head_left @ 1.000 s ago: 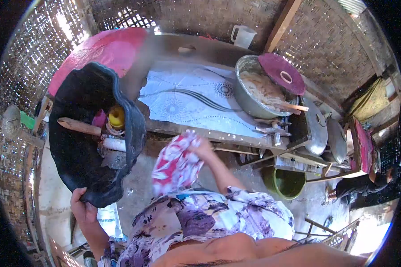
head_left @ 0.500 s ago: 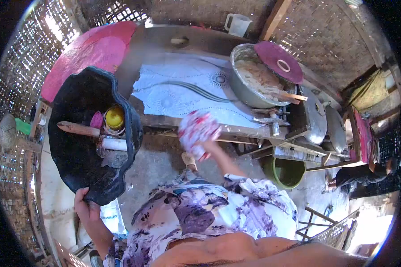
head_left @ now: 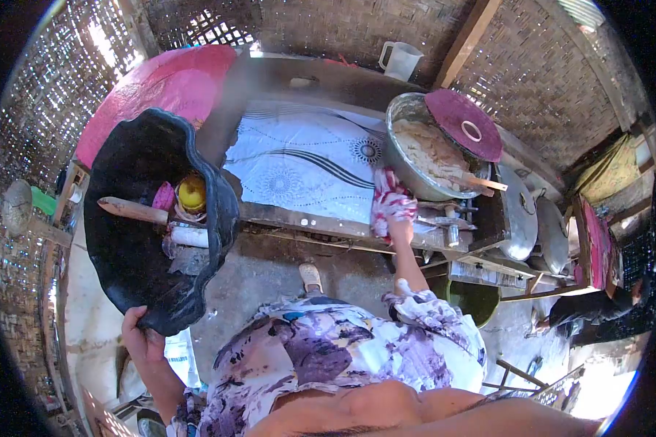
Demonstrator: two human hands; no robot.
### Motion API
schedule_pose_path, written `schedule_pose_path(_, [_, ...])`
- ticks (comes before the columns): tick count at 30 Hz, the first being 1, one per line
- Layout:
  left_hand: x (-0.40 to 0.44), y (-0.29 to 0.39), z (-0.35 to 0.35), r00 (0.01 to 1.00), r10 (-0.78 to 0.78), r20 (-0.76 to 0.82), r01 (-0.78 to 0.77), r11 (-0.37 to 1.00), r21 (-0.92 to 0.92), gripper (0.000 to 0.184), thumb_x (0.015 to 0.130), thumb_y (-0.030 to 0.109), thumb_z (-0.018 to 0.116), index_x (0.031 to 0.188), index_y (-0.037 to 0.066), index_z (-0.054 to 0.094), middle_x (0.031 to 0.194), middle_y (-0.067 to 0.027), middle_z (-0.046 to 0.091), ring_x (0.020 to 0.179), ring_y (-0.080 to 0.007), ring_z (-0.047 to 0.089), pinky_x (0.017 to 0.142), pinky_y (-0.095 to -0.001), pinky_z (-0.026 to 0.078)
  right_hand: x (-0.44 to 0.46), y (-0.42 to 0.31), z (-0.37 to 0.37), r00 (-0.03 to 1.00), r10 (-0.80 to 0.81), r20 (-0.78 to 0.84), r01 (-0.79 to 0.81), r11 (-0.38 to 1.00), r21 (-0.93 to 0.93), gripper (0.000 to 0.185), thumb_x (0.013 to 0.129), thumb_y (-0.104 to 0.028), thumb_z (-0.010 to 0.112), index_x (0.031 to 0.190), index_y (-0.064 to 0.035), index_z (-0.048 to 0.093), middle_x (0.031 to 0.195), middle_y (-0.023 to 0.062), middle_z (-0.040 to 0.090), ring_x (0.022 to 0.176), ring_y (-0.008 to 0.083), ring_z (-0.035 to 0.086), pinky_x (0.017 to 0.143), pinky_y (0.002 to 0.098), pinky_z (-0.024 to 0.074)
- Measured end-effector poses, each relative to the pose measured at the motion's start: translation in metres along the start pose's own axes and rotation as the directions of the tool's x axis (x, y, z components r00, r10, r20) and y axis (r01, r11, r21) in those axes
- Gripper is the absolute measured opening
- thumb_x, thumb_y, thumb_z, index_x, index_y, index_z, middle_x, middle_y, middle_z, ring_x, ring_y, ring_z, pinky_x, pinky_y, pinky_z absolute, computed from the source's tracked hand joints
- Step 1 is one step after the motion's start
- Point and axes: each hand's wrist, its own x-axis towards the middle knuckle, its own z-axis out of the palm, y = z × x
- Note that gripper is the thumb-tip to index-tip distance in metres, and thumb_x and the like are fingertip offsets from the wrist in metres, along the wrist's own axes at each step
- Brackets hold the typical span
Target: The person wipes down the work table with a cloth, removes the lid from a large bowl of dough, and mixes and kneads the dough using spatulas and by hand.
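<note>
My left hand (head_left: pixel 143 336) grips the lower rim of a large black basin (head_left: pixel 131 269), tilted at the left. Inside the basin lie a wooden rolling pin (head_left: pixel 133 210), a yellow round item (head_left: pixel 192 195), a pink item (head_left: pixel 163 195) and a white roll (head_left: pixel 189 236). My right hand (head_left: pixel 399 227) is closed on a red and white cloth (head_left: pixel 389 198), at the table's front edge beside a metal pot (head_left: pixel 407 169) of pale dough-like stuff (head_left: pixel 428 149). A white patterned sheet (head_left: pixel 299 164) covers the table's middle.
A purple lid (head_left: pixel 452 116) leans on the pot, with a wooden handle at its rim. Behind stands a clear jug (head_left: pixel 401 61). Metal lids (head_left: pixel 519 218) are at the right, a green tub (head_left: pixel 474 300) below. A person in dark clothes (head_left: pixel 583 312) is at far right.
My right hand has carried the cloth rightward and forward, from over the floor to the table edge near the pot. My left hand still holds the black basin in nearly the same place.
</note>
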Motion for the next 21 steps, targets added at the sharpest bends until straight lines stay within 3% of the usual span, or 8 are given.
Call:
schedule_pose_path(4, [0.006,-0.003,0.001,0.998,0.029,-0.046,-0.029,1.0,-0.004,0.041,0.068,0.0,0.049,0.108,-0.006,0.049,0.108,-0.0169,0.056,0.096,-0.031,0.056,0.086,-0.0429,0.046,-0.087,-0.047,0.004,0.814,-0.206,0.543,0.269,0.962,-0.038,0.097,0.062,-0.061,0.062,0.129,0.0035,0.032,0.129,0.0208,0.04,0.113,0.0313,0.046,0.093,0.0395,0.0374])
schedule_pose_path(8, [0.023,0.0,0.006,1.0,0.012,0.024,-0.012,1.0,0.006,0.041,0.068,0.0,0.049,0.108,-0.006,0.048,0.108,-0.0167,0.056,0.097,-0.0306,0.056,0.086,-0.0421,0.046,-0.146,-0.071,0.072,0.47,-0.534,0.703,-0.044,0.781,0.623,0.071,0.062,-0.038,0.069,0.12,-0.0044,0.047,0.117,0.0183,0.051,0.106,0.0285,0.05,0.093,0.0366,0.0376])
schedule_pose_path(14, [0.029,-0.003,0.013,0.995,0.093,-0.037,-0.094,0.995,-0.028,0.038,0.068,0.0,0.05,0.106,-0.006,0.05,0.106,-0.0158,0.057,0.095,-0.0299,0.056,0.086,-0.0411,0.045,-0.008,-0.07,0.011,0.919,-0.358,0.167,0.233,0.832,0.504,0.067,0.061,-0.038,0.07,0.112,0.0006,0.052,0.101,0.0154,0.061,0.092,0.0239,0.058,0.082,0.0336,0.0454])
schedule_pose_path(17, [0.027,-0.006,0.031,0.996,0.083,-0.018,-0.084,0.995,-0.051,0.037,0.068,0.0,0.05,0.105,-0.005,0.051,0.106,-0.0155,0.057,0.094,-0.0298,0.056,0.086,-0.0409,0.046,0.016,-0.05,-0.015,0.993,-0.105,0.059,0.066,0.881,0.468,0.062,0.068,-0.043,0.063,0.112,-0.0008,0.052,0.097,0.02,0.061,0.09,0.0262,0.059,0.076,0.0367,0.0461])
schedule_pose_path(18, [0.025,-0.006,0.037,0.997,0.072,-0.012,-0.072,0.996,-0.056,0.037,0.068,-0.001,0.05,0.104,-0.005,0.051,0.106,-0.0154,0.057,0.094,-0.0297,0.056,0.086,-0.0409,0.046,0.027,-0.028,0.016,1.0,-0.016,-0.019,0.019,0.988,0.156,0.069,0.066,-0.049,0.062,0.113,0.0005,0.051,0.1,0.0228,0.059,0.093,0.029,0.059,0.078,0.0384,0.0457])
schedule_pose_path(19, [0.025,-0.008,0.037,0.996,0.08,-0.035,-0.082,0.995,-0.057,0.037,0.068,-0.001,0.05,0.104,-0.005,0.051,0.106,-0.0153,0.057,0.095,-0.0298,0.056,0.086,-0.0413,0.046,0.019,-0.033,0.026,0.995,-0.05,-0.084,0.05,0.999,0.002,0.078,0.063,-0.054,0.063,0.113,0.0041,0.05,0.103,0.0249,0.058,0.098,0.0328,0.057,0.081,0.041,0.0445])
schedule_pose_path(20, [0.03,-0.011,0.035,0.995,0.09,-0.052,-0.093,0.994,-0.057,0.037,0.068,0.0,0.05,0.105,-0.005,0.051,0.106,-0.0153,0.057,0.095,-0.0298,0.056,0.086,-0.0417,0.046,0.018,-0.041,0.032,0.959,-0.027,0.282,0.04,0.998,-0.041,0.078,0.063,-0.053,0.063,0.11,0.0082,0.05,0.103,0.0251,0.057,0.097,0.0348,0.056,0.082,0.042,0.0445])
schedule_pose_path(21, [0.034,-0.011,0.033,0.993,0.094,-0.067,-0.098,0.994,-0.049,0.037,0.068,0.0,0.05,0.105,-0.005,0.051,0.106,-0.0152,0.057,0.095,-0.0298,0.056,0.086,-0.0421,0.045,-0.003,-0.045,0.053,0.938,-0.306,0.163,0.31,0.951,0.004,0.076,0.064,-0.054,0.063,0.105,0.009,0.053,0.099,0.0252,0.059,0.093,0.0356,0.058,0.078,0.0422,0.0462])
